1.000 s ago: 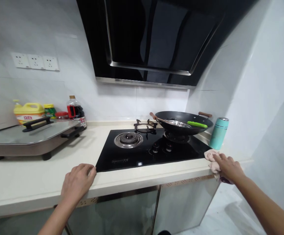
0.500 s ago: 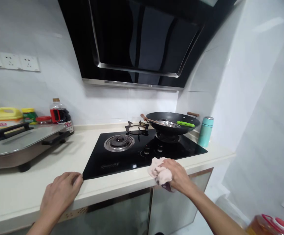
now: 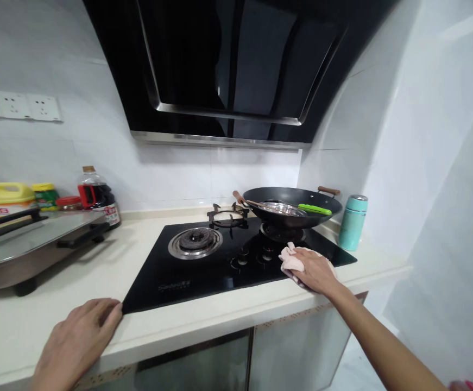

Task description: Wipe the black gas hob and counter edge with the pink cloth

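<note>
Pink cloth sits btwn R fingers & hob; can't tell if pinching.

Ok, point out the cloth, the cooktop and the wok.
Cloth (image 3: 291, 260), head view: pale folds, left side.
Cooktop (image 3: 212, 275), head view: bare black front surface.
Wok (image 3: 285, 194), head view: inner back wall.

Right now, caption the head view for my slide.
Right hand holds pink cloth against black cooktop; left hand rests on counter.

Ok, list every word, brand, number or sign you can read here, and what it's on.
"立白": on the yellow jug.
"S…": on the cooktop, front left; the rest is blurred.
Dark bottle, green jar: print too small or blurred.
No readable numbers.
</note>
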{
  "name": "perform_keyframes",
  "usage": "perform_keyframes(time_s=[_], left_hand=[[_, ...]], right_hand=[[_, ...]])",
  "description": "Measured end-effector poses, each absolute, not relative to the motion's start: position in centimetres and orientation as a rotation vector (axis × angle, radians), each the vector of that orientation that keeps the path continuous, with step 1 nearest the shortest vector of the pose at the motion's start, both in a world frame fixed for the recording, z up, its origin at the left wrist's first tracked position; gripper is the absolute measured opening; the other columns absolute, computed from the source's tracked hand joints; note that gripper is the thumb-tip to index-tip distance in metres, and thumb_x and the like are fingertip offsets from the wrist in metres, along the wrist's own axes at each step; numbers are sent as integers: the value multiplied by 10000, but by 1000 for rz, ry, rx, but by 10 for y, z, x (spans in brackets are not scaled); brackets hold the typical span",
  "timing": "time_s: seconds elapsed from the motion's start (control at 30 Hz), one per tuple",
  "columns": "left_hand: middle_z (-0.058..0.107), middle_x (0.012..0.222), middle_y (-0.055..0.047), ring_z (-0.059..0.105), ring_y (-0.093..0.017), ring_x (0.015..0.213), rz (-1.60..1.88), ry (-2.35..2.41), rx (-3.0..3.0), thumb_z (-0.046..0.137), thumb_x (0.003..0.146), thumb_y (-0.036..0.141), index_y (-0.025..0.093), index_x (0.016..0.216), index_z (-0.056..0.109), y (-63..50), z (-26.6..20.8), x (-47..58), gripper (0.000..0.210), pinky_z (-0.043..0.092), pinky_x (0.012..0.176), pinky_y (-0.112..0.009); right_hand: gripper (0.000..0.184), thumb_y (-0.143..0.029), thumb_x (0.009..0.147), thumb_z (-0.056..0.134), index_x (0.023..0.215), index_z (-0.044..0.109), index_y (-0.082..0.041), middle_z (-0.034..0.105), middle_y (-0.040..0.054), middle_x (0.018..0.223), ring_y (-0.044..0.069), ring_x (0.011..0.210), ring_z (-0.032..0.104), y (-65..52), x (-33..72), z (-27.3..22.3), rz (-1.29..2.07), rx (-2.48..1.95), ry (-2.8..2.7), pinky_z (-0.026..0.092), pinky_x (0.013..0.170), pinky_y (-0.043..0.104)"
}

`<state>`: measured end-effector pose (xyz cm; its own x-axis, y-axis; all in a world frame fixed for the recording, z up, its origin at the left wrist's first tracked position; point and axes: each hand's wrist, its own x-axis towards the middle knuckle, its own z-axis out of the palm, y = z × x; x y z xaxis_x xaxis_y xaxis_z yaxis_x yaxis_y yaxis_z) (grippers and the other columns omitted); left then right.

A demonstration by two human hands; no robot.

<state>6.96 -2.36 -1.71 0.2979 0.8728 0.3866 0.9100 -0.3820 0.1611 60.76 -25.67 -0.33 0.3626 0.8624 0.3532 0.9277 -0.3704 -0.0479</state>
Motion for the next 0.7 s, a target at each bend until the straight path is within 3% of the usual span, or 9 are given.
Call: perform_keyframes(time_s=[0.13,0.3,0.47,0.57,0.7], left_hand=[[788,1175,-10,665,-312,1124,-629,-1717,-2441,344,919,560,357,993,726,-23,-17,67,439,491,926,-422],[799,1159,18,654,-312,1141,-675,-1763,-2444,368,901,563,372,945,723,-25,-12,66,405,478,957,-423],[792,1179,-19,657,-331,1142,-665,-1782,-2441,376,907,544,340,951,738,-28,-9,69,418,493,934,-431],[792,1168,-31,664,-338,1129,-666,-1752,-2454,402,906,520,322,952,748,-30,-8,71,402,508,907,-438],[779,1178,-76,670,-342,1120,-665,-1713,-2467,402,932,491,278,974,766,-34,-6,74,424,508,923,-465]], right_hand=[[456,-497,991,486,1346,676,-284,648,104,1417,305,1225,625,-251,645,7,-364,-2507,-1410,476,970,421],[520,-488,990,431,1427,626,-285,629,139,1419,353,1236,613,-254,697,13,-309,-2627,-1130,463,995,522],[584,-559,1005,331,1400,643,-262,642,182,1367,416,1217,608,-288,720,8,-278,-2700,-928,456,964,628],[639,-639,998,271,1430,618,-320,628,168,1390,446,1201,611,-317,731,3,-248,-2713,-855,442,956,669],[641,-673,966,293,1366,661,-333,633,176,1369,467,1175,618,-348,741,-10,-240,-2778,-679,440,951,671]])
